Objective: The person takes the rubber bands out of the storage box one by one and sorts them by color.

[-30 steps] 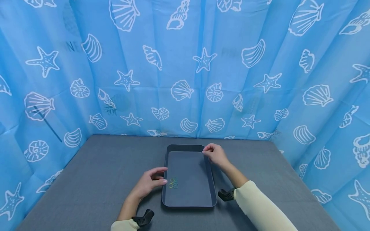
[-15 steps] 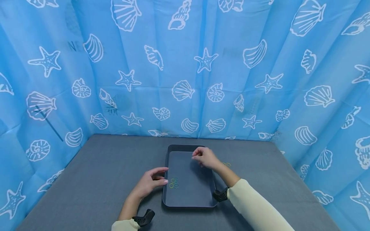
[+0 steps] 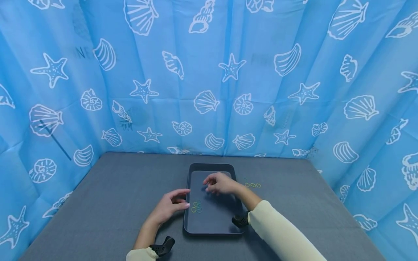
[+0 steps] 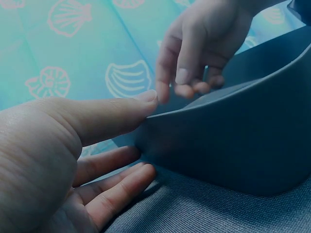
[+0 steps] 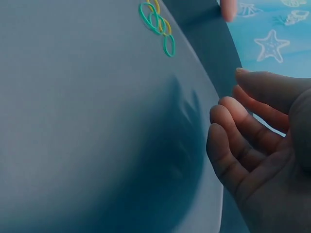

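Presently, the right grip (image 3: 219, 183) hangs above the floor of a dark grey rectangular tray (image 3: 213, 223), and its shadow falls on this floor below. The thumb is rather straight, the other fingers are loosely bent, and a clear gap stays between them; I can see no thing inside this grip.

The left grip (image 3: 167, 206) is on the opposite side, outside of the tray. Its fingers are extended and spread, with the thumb tip at the rim and the other fingertips by the outer wall; it does not close around anything.

Between the two grips, just across the wall from the left one, a small group of thin green and yellow rings (image 5: 160, 24) lies in the tray. Some of them overlap, so their exact count I cannot tell. From the right grip, this group is to the left and nearer to the person.

To the right of the right grip, beyond the tray and its wrist, three yellow rings (image 3: 253, 185) lie in a row on the grey desk (image 3: 140, 181), with a faint green spot near them.

Behind both grips hangs a blue curtain (image 3: 209, 79) with white shells and starfish. A cream sleeve (image 3: 281, 228) covers the right forearm.
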Action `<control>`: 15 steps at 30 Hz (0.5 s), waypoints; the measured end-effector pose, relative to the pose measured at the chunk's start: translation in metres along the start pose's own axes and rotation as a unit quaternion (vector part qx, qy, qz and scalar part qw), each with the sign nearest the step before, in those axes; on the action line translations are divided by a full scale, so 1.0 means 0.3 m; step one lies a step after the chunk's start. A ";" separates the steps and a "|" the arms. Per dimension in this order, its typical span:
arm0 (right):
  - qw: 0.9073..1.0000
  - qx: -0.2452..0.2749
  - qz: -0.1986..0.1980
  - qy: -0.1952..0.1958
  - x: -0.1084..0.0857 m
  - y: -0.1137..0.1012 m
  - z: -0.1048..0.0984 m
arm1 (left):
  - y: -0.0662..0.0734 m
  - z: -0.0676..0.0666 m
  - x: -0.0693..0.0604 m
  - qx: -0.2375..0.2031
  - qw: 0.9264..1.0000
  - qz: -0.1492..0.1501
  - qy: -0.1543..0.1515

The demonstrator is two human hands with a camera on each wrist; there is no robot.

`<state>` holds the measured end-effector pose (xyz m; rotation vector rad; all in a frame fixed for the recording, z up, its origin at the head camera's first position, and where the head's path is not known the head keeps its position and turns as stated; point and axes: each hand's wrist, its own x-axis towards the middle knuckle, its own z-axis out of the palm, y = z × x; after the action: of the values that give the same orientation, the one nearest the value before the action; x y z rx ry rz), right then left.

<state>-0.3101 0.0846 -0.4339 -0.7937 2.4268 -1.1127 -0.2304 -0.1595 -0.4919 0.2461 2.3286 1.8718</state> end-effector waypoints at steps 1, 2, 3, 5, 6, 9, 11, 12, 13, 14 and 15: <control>1.000 0.001 0.000 -0.007 0.003 -0.001 0.007 | 0.001 0.000 0.000 0.000 1.000 0.000 -0.001; 1.000 0.000 0.000 -0.013 0.006 -0.001 0.013 | 0.002 -0.001 -0.001 0.000 1.000 0.000 -0.001; 1.000 0.001 0.000 -0.019 0.009 -0.003 0.019 | 0.003 -0.001 -0.001 -0.001 1.000 0.000 -0.001; 0.999 0.002 0.000 -0.034 0.014 -0.003 0.030 | 0.004 -0.001 -0.002 -0.001 1.000 0.000 -0.002; 0.999 0.005 0.001 -0.042 0.016 -0.003 0.035 | 0.005 -0.001 -0.003 -0.001 1.000 -0.001 -0.002; 0.998 0.007 -0.001 -0.064 0.021 -0.006 0.046 | 0.007 -0.001 -0.003 -0.002 1.000 -0.003 -0.002; 0.997 0.004 -0.005 -0.078 0.023 -0.010 0.049 | 0.006 -0.001 -0.002 -0.002 1.000 -0.003 -0.001; 0.996 0.001 -0.008 -0.084 0.024 -0.012 0.050 | 0.005 -0.001 -0.002 -0.002 1.000 -0.003 -0.001; 0.996 -0.004 -0.011 -0.090 0.025 -0.014 0.052 | 0.004 -0.001 -0.001 -0.002 1.000 -0.002 0.000; 0.995 -0.008 -0.014 -0.096 0.026 -0.015 0.054 | 0.003 -0.001 -0.001 -0.001 1.000 -0.002 0.000; 0.995 -0.014 -0.016 -0.101 0.028 -0.015 0.055 | 0.002 -0.001 0.000 0.001 1.000 -0.001 0.000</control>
<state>-0.3065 0.0675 -0.4416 -0.9090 2.2736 -0.9625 -0.2304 -0.1597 -0.4912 0.2432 2.3289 1.8695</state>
